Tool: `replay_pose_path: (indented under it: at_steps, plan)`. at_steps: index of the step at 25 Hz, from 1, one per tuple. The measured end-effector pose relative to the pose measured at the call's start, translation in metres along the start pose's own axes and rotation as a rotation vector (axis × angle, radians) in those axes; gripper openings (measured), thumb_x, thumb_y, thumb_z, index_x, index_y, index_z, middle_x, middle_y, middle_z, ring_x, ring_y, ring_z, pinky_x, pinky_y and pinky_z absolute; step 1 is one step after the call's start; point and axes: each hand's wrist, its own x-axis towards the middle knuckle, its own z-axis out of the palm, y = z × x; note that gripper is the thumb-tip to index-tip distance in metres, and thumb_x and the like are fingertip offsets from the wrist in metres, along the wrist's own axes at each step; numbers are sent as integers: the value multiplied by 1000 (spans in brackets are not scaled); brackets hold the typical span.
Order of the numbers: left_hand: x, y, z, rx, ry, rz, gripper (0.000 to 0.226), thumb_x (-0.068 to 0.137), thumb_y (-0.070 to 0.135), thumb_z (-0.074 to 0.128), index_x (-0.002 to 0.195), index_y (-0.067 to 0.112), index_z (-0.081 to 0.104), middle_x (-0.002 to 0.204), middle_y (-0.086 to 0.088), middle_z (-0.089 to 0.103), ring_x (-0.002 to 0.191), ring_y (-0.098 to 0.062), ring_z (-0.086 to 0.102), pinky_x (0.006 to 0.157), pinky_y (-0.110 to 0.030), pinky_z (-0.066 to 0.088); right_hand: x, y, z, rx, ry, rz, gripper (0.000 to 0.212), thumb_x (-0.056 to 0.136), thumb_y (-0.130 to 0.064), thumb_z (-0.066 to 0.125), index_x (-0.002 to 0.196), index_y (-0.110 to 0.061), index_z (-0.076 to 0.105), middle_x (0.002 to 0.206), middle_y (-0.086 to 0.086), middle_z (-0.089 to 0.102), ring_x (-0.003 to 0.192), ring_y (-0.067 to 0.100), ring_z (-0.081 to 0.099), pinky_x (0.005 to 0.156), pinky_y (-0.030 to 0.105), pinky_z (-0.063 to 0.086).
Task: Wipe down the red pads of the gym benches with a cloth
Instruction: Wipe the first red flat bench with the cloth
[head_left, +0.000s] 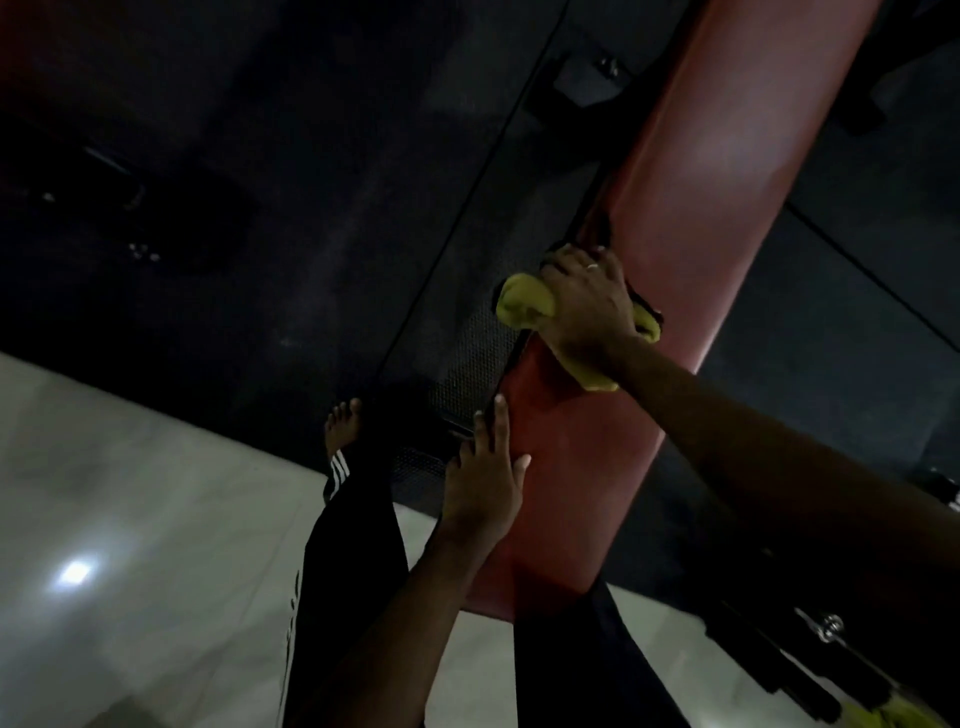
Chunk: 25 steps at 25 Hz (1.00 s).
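- The yellow cloth (522, 304) is bunched under the right hand (587, 296), whose fingers curl round it and press it onto the red bench pad (727, 156), at what seems to be a gap between two pad sections.
- The left hand (485, 478), nearer than the right, lies flat on the pad's edge with its fingers straight.
- Left of that hand are a bare foot (343, 423) and a striped black trouser leg (353, 545).

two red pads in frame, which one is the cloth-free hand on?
The nearer, shorter pad: the left hand lies flat on its left edge. The right hand holds the yellow cloth at the gap by the longer far pad.
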Motion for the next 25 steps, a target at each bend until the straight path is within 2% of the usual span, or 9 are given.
replay_pose_path:
  at_steps: [3, 6, 8, 12, 14, 16, 18, 21, 25]
  plan:
    - [2, -14, -6, 19, -61, 83, 84, 102, 52, 35, 156, 21, -21, 165, -13, 16, 135, -33, 45, 99, -48, 49, 4, -16, 2, 24, -10, 123, 55, 90, -64, 48, 121, -21, 66, 135, 4, 61, 139, 25, 43, 118, 47, 18]
    - [1, -17, -9, 11, -103, 108, 84, 103, 49, 34, 151, 19, -28, 166, -14, 10, 139, -32, 40, 101, -47, 47, -26, -33, 13, 25, -117, -110, 61, 89, -64, 37, 124, -23, 66, 130, 3, 64, 135, 24, 48, 116, 43, 17]
    - [-3, -19, -9, -54, -137, 105, 82, 104, 47, 33, 151, 20, -29, 166, -13, 9, 140, -31, 39, 101, -47, 48, -39, -20, 16, 89, -57, -165, 65, 86, -61, 35, 128, -22, 64, 135, 1, 62, 138, 23, 47, 117, 43, 20]
    - [-7, -20, -8, -57, -134, 101, 80, 104, 44, 34, 155, 17, -22, 166, -12, 8, 142, -29, 38, 100, -46, 50, -38, -24, 22, 192, 127, 140, 54, 87, -55, 56, 128, -20, 64, 138, 2, 60, 139, 24, 45, 117, 45, 25]
    - [-11, -19, -1, -48, -93, 83, 78, 105, 44, 33, 157, 8, -12, 165, -16, 12, 142, -29, 39, 99, -42, 51, -49, -43, 34, 185, 95, 51, 50, 84, -51, 64, 121, -17, 66, 131, 6, 65, 134, 27, 52, 115, 47, 29]
    - [-22, -28, 5, -32, -49, 93, 77, 103, 49, 27, 157, -1, 2, 162, -21, 21, 139, -32, 43, 99, -38, 51, -65, -51, 46, 177, 49, -121, 52, 84, -53, 56, 119, -17, 67, 127, 6, 67, 131, 27, 54, 115, 46, 29]
    - [-37, -41, 11, -45, -51, 112, 79, 102, 54, 25, 157, -1, 7, 161, -21, 23, 140, -33, 41, 105, -38, 47, -66, -49, 43, 161, 32, -111, 50, 86, -53, 57, 119, -16, 66, 126, 7, 67, 131, 27, 53, 115, 44, 27]
    - [-65, -62, 21, -94, -48, 118, 79, 102, 53, 36, 158, 4, 8, 163, -13, 22, 145, -27, 35, 112, -36, 38, -65, -69, 35, 142, 1, 32, 44, 85, -47, 66, 112, -12, 67, 120, 11, 67, 126, 30, 55, 115, 44, 25]
    - [-87, -72, 33, -216, -17, 121, 74, 103, 46, 43, 159, 8, 13, 163, -9, 25, 144, -23, 36, 113, -25, 30, -83, -80, 38, 28, -80, -175, 40, 90, -43, 60, 115, -12, 63, 124, 11, 64, 126, 30, 53, 116, 45, 23]
